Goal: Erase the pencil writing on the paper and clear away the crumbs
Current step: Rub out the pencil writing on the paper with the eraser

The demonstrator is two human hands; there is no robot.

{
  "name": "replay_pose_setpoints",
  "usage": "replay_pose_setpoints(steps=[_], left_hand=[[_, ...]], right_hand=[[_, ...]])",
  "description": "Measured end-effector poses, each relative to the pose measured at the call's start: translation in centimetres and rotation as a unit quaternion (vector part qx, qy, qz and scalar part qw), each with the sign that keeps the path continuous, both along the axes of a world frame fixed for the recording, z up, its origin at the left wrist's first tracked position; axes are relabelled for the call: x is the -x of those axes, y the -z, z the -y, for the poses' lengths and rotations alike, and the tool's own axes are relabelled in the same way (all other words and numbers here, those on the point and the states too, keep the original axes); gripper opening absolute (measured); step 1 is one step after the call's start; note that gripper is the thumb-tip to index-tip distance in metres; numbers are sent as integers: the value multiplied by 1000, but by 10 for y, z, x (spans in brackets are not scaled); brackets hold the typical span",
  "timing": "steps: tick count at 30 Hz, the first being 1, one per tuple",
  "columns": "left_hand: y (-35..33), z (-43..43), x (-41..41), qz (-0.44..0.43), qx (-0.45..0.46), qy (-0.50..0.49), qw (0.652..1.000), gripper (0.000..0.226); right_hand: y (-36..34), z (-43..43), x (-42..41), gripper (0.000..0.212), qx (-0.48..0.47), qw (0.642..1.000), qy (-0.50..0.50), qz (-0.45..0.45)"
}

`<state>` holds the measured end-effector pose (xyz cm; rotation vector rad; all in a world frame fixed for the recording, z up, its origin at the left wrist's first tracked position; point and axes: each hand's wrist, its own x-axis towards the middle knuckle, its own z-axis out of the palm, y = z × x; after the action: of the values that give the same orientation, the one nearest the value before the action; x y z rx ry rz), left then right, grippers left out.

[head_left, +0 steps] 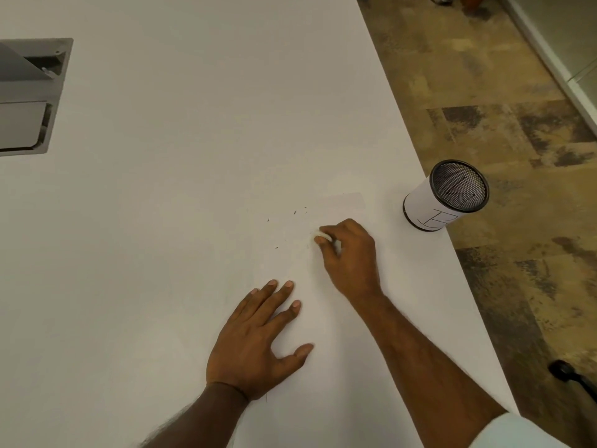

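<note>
A white sheet of paper (336, 208) lies on the white table, hard to tell from it. My right hand (350, 257) is shut on a small white eraser (319, 236) and presses it on the paper. My left hand (258, 337) lies flat on the lower part of the sheet, fingers spread, holding nothing. A few dark eraser crumbs (295, 212) are scattered above and left of the eraser. No pencil writing is clear to me.
A black mesh pen cup (444, 195) with a white paper wrap stands at the table's right edge. A grey cable hatch (32, 95) is set in the table at far left. Patterned floor lies beyond the right edge.
</note>
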<state>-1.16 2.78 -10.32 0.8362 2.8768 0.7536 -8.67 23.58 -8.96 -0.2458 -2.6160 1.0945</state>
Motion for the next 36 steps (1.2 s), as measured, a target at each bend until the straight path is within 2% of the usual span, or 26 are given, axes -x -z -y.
replay_pose_setpoints(steps=[6, 9, 11, 13, 16, 18, 23, 26, 32, 36], left_hand=[[-6, 3, 1, 41, -24, 2, 999, 64], [-14, 0, 2, 56, -96, -49, 993, 58], [-22, -10, 7, 35, -109, -95, 989, 58], [-23, -21, 18, 10, -74, -117, 990, 67], [-15, -27, 41, 48, 40, -138, 988, 103], [-8, -27, 46, 55, 101, -141, 983, 114], [-7, -30, 45, 51, 144, -129, 980, 118], [-8, -30, 46, 61, 149, -129, 979, 120], [-10, -30, 47, 72, 160, -126, 976, 125], [-11, -31, 46, 67, 163, -126, 976, 125]], right_hand=[[3, 4, -6, 14, 24, 999, 0, -38], [1, 3, -7, 14, 30, 999, -4, -35], [3, 2, -7, 15, 39, 999, -7, -36], [5, -1, -6, 15, 46, 998, -7, -36], [6, -1, -7, 15, 51, 998, -13, -35], [6, -3, -7, 14, 53, 998, -20, -36], [4, -5, -16, 13, 40, 995, -91, -19], [-1, -4, -13, 16, -21, 990, -138, -5], [-5, -8, 29, 13, -21, 998, -61, 10], [-10, 1, -4, 16, 12, 994, -101, 48]])
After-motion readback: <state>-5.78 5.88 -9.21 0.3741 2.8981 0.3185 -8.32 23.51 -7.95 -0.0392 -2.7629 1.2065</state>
